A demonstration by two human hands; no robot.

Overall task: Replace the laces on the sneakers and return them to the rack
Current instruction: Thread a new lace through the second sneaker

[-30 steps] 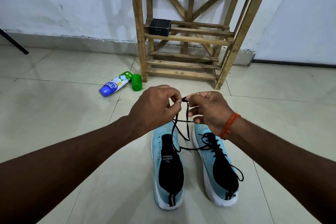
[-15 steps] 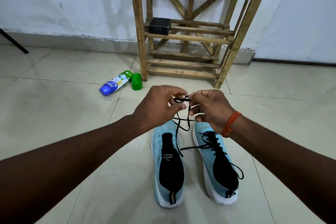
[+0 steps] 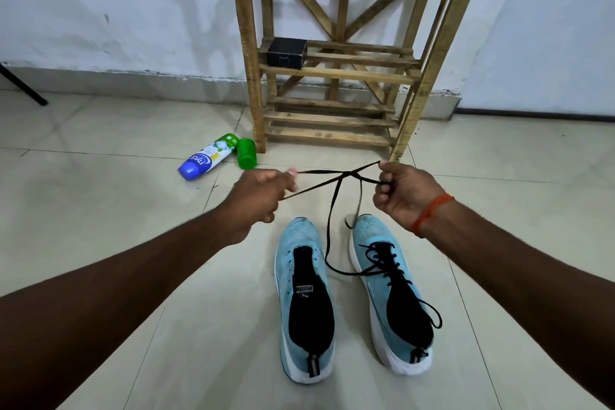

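The left hand (image 3: 263,191) and right hand (image 3: 404,191) each pinch the lace (image 3: 336,181) in curled fingers, taut above the toes, its strands crossing midway; one strand drops to the right sneaker (image 3: 389,289), near side of the rack (image 3: 332,76); the left sneaker (image 3: 304,293) shows no lace. The person should probably pull evenly outward, pinches firm, without dragging the shoe.
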